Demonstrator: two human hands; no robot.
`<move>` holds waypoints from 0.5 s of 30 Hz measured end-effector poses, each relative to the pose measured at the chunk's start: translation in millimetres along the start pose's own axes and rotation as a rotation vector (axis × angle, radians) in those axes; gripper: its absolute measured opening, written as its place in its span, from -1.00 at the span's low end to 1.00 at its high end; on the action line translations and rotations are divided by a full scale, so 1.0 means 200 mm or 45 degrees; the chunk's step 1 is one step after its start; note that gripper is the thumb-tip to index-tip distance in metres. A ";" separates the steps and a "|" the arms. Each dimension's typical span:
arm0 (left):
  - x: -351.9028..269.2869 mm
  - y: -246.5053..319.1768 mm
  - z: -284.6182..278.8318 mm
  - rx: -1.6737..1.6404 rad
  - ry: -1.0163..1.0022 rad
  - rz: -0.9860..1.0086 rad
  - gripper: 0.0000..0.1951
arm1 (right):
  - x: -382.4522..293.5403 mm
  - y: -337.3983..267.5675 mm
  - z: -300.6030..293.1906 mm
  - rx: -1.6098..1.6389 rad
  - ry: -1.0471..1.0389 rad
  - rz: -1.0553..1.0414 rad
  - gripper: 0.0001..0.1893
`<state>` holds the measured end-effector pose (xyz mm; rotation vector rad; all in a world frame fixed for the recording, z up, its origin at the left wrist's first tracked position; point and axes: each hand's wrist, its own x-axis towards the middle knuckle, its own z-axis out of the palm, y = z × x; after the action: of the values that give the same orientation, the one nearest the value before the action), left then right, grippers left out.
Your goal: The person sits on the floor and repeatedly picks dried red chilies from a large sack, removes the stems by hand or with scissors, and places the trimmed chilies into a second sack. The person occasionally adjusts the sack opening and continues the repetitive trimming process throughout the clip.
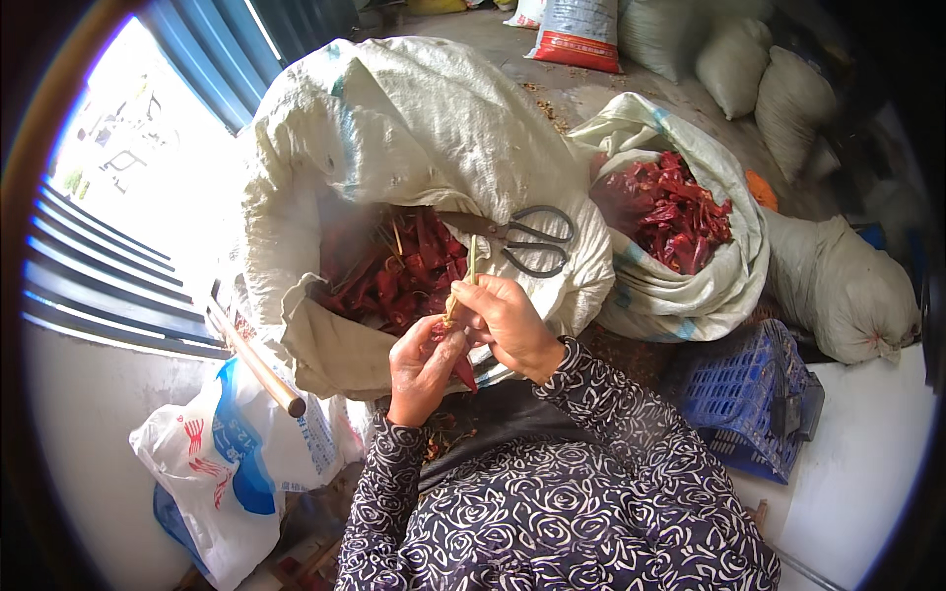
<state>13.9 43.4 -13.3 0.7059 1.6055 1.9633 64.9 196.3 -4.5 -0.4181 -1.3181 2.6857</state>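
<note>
My left hand [425, 368] grips a dried red chili pepper [465, 374], whose tip points down below the fingers. My right hand [510, 321] pinches the pale stem [473, 258] at the pepper's upper end, close against the left fingers. Both hands are over the near rim of a large white woven sack [443, 125], which lies with its mouth towards me and holds many dried red chili peppers [392, 288]. Black-handled scissors [538, 240] rest on the sack's edge just beyond my right hand, their blades reaching over the opening.
Right of the large sack, a second woven sack [709, 310] holds red chili pieces [676, 210]. A blue plastic crate [746, 402] and a filled sack [850, 288] are farther right. A wooden pole [255, 362] and a printed plastic bag [214, 458] lie at left. More sacks [732, 66] stand behind.
</note>
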 end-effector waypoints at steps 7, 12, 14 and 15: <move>-0.02 0.02 -0.08 -0.400 -0.162 -0.293 -0.84 | 0.03 0.04 0.03 -0.192 0.018 -0.115 -0.75; -0.02 -0.03 -0.08 -0.449 -0.068 -0.301 -0.76 | 0.00 0.01 0.05 -0.839 -0.043 -0.553 -0.77; -0.03 -0.04 -0.07 -0.452 -0.073 -0.275 -0.78 | 0.00 0.02 0.06 -0.741 -0.004 -0.382 -0.77; -0.02 -0.04 -0.07 -0.328 -0.035 -0.232 -0.78 | 0.00 0.02 0.06 -0.674 -0.008 -0.355 -0.77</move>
<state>8.4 31.5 -24.6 0.4660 1.3181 1.9689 60.7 185.2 -1.6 -0.2459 -1.9240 2.0968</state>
